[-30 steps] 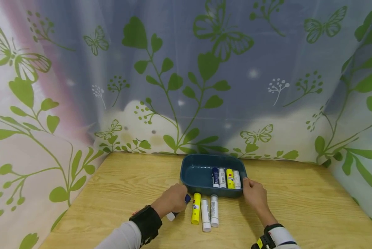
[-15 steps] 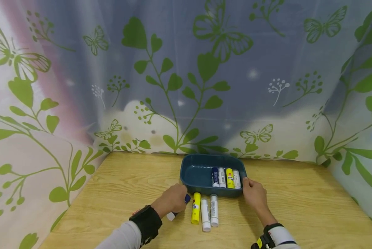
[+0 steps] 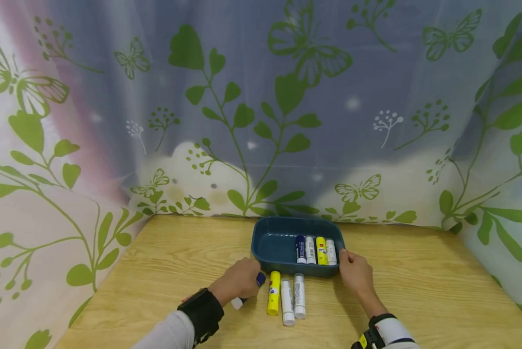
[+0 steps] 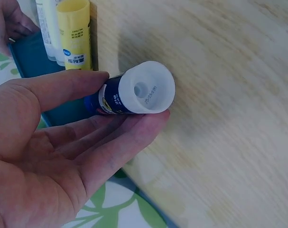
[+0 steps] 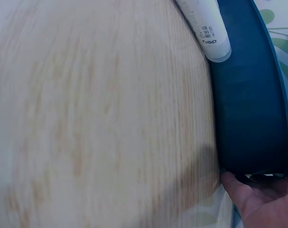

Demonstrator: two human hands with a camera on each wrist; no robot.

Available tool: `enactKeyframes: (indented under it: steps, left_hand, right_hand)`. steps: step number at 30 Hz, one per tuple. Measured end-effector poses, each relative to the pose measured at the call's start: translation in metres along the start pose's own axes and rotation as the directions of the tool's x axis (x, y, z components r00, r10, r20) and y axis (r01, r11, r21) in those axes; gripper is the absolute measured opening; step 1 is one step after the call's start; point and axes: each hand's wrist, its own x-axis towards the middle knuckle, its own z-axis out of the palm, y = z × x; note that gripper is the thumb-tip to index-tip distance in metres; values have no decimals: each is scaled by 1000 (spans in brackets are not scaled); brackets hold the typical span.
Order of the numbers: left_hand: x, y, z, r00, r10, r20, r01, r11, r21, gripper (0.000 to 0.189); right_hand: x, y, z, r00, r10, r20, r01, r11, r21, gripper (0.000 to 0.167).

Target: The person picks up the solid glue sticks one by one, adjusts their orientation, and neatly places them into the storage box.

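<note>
In the left wrist view, my left hand [image 4: 63,137] pinches a navy glue stick [image 4: 146,88] between thumb and fingers, its white base turned to the camera. The head view has this left hand [image 3: 239,278] low over the table, left of a yellow glue stick [image 3: 273,293]. Beside that lie two white glue sticks [image 3: 287,303], in front of a dark blue tray [image 3: 296,269]. My right hand [image 3: 357,274] grips the tray's right end, thumb at the rim. Inside, at the right, several glue sticks stand in a row: navy [image 3: 301,249], white, yellow [image 3: 321,250] and white.
The tray's left part shows bare floor. Behind it hangs a curtain [image 3: 252,145] with leaves and butterflies, close to the back edge of the wooden table [image 3: 191,242]. More of this cloth encloses both sides.
The head view has shifted very slightly. Both hands, the tray and the glue sticks keep their places relative to one another.
</note>
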Motion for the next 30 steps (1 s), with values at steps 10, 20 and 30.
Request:
enactKeyframes:
  steps: [10, 20, 30]
  left_hand:
    - [-4, 0, -11, 997, 77, -20, -76, 997, 33, 15]
    - [-10, 12, -28, 994, 112, 8, -112, 991, 71, 16]
    - [-11, 28, -48, 982, 189, -10, -188, 980, 70, 11]
  right_hand:
    - [0, 2, 3, 1000, -5, -12, 4, 1000, -19, 47]
    - [0, 1, 3, 1000, 1, -23, -2, 1000, -15, 46]
    - [-1, 0, 2, 1000, -4, -25, 4, 1000, -10, 45]
